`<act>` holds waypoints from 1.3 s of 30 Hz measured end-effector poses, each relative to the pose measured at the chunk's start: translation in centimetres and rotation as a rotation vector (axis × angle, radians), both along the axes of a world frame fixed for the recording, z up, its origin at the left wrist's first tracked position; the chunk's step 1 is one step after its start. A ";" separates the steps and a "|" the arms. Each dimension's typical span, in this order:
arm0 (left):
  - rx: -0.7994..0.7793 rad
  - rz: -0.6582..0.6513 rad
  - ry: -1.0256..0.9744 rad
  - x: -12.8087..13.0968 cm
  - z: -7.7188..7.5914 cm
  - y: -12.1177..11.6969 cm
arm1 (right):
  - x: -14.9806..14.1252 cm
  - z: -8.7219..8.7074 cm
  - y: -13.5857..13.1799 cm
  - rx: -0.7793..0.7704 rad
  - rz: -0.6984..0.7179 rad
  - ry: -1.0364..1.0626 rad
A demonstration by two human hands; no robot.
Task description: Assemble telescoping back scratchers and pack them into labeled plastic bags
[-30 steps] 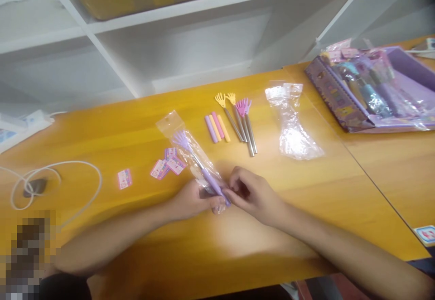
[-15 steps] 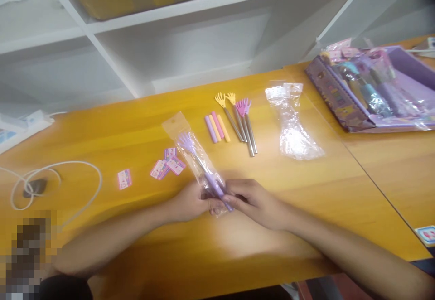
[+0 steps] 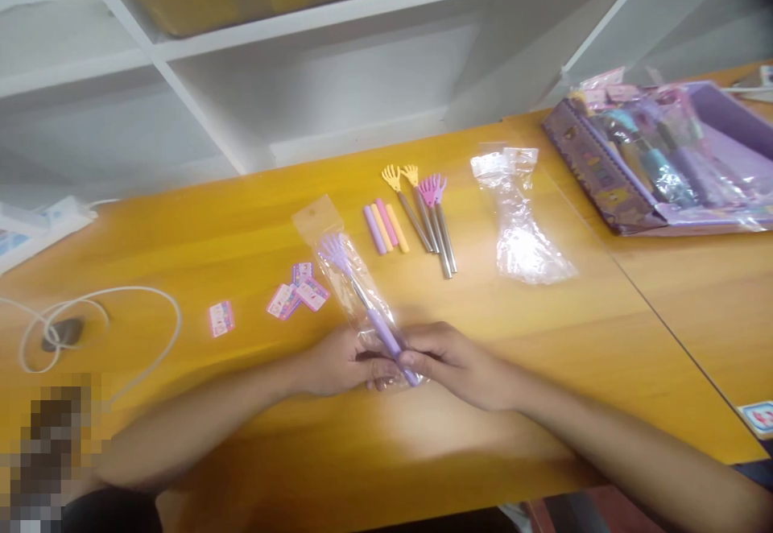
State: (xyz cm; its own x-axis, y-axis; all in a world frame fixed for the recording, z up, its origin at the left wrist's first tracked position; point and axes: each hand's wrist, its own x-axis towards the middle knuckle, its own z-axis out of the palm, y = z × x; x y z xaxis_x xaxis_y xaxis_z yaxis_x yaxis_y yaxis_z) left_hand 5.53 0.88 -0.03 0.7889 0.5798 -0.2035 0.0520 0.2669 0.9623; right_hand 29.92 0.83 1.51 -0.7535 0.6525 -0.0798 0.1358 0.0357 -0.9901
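Note:
A purple back scratcher [image 3: 383,330] lies slantwise in a clear plastic bag [image 3: 314,215], its clawed head pointing away from me. My left hand [image 3: 347,362] is closed on the bag's near part, thumb beside the handle. With the thumb over the handle's lower end, my right hand [image 3: 450,362] grips the scratcher through or along the bag; which of these I cannot tell. Beyond them lie several coloured handle sleeves [image 3: 382,227]. Beside those are yellow and pink-purple scratcher heads on metal rods [image 3: 440,235]. Small printed cards [image 3: 299,295] lie left of the bag.
Clear bags [image 3: 525,223] are stacked right of the rods. A purple display box [image 3: 609,187] with packaged items stands at the far right. One card [image 3: 221,319] lies apart, near a white cable [image 3: 163,295]. White shelving [image 3: 362,30] rises behind the table.
The back scratcher and its bag have shifted slightly toward me and to the right. The handle's lower end shows a little further down at my right thumb. Other things stay put.

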 end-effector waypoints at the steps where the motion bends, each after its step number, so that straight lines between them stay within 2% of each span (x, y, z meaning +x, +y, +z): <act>1: 0.021 0.001 0.001 0.0 -0.1 0.0 | -0.1 0.0 0.0 -0.030 0.011 0.016; 6: 0.026 -0.005 0.016 -0.2 -0.1 0.0 | -0.2 0.0 -0.1 -0.123 0.052 0.077; 15: 0.020 -0.044 0.065 -0.5 0.0 0.1 | 0.2 -0.2 0.2 -0.115 0.038 0.073; 20: -0.056 -0.098 0.038 -0.5 0.0 0.6 | 0.5 0.6 0.8 -0.149 0.109 0.074; 22: -0.108 -0.129 0.003 -0.6 0.0 0.8 | 0.6 1.0 1.1 -0.121 0.151 0.073; 25: -0.169 -0.143 -0.032 -0.7 0.3 0.9 | 0.7 1.1 1.5 0.048 0.170 0.026; 28: -0.147 -0.057 0.017 -0.7 0.5 0.7 | 0.9 0.6 1.7 0.206 0.168 -0.031; 31: -0.047 0.171 0.078 -0.4 -0.1 0.3 | 1.0 0.2 1.7 0.261 0.217 -0.025; 34: -0.106 0.395 0.023 -0.2 -1.2 0.3 | 0.9 0.2 1.6 0.315 0.299 -0.014; 36: -0.220 0.426 -0.050 -0.2 -1.8 0.7 | 0.8 0.3 1.4 0.347 0.322 -0.026; 39: -0.257 0.289 -0.057 -0.6 -1.6 1.6 | 0.8 0.1 1.1 0.359 0.217 -0.078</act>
State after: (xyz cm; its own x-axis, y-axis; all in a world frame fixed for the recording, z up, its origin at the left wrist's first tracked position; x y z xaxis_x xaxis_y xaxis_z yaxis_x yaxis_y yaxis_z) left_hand 4.96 2.48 -1.66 0.6146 0.7156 -0.3319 -0.1120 0.4957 0.8613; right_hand 30.72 1.90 1.64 -0.8774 0.4758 0.0613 0.1612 0.4126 -0.8965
